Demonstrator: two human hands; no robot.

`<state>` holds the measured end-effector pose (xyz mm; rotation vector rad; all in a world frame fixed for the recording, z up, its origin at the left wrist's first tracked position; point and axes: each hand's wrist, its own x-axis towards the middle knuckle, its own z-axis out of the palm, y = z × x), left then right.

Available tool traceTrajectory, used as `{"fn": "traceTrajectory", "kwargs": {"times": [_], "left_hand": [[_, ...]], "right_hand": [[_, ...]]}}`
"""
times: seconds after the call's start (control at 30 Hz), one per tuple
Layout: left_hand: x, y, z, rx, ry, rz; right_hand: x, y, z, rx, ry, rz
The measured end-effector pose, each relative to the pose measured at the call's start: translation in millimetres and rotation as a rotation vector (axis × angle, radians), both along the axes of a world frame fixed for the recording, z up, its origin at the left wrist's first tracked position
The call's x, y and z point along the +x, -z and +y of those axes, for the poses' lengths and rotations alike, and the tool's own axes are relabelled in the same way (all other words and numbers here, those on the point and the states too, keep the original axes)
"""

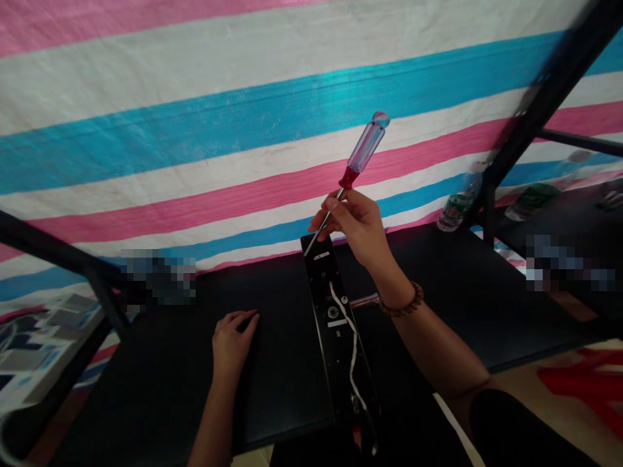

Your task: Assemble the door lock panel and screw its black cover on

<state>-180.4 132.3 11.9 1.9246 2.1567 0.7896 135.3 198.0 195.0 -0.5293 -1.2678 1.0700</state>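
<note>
My right hand [353, 224] pinches the metal shaft of a screwdriver [364, 148] with a clear handle and red collar. The handle points up and to the right, while the tip is over the far end of a long black panel [318, 305]. A white cable [354, 344] runs along the panel, which lies lengthwise on the black table [277, 370]. To the left of the panel, my left hand [233, 340] rests on the tabletop with thumb and fingers apart, holding nothing. Beside my right wrist another thin object [365, 301] lies partly hidden.
Plastic bottles [453, 211] stand at the back right, by a black metal frame [525, 117]. White boxes [58, 334] sit at the far left. A striped sheet [195, 130] hangs behind the table. A blurred item [165, 275] is at the back left.
</note>
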Motion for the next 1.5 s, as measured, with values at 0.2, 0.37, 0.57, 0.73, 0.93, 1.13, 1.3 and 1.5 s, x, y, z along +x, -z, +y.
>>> {"fn": "traceTrajectory", "kwargs": {"times": [0.2, 0.37, 0.57, 0.73, 0.93, 1.13, 1.3, 1.5], "left_hand": [[-10, 5.2, 0, -0.014, -0.025, -0.054], [-17, 7.3, -2, -0.038, -0.018, -0.071], [-9, 1.0, -3, -0.034, -0.022, -0.03], [-3, -0.7, 1, -0.015, -0.022, 0.0], [-1, 0.5, 3, -0.026, -0.025, 0.002], [-1, 1.8, 1, 0.033, -0.016, -0.037], [8, -6.2, -13, 0.128, -0.184, -0.313], [60, -14.4, -51, 0.096, -0.172, -0.678]], "right_hand": [[4, 3.7, 7, -0.004, 0.037, 0.0], [6, 3.3, 7, 0.006, 0.061, -0.008], [7, 0.6, 4, -0.002, 0.088, -0.02], [7, -0.9, 2, 0.015, 0.081, -0.002], [7, -0.4, 4, 0.039, 0.077, 0.019], [5, 1.8, 7, 0.051, 0.089, -0.011], [18, -0.5, 9, 0.045, 0.232, -0.102], [74, 71.8, -5, -0.144, 0.502, -0.558]]}}
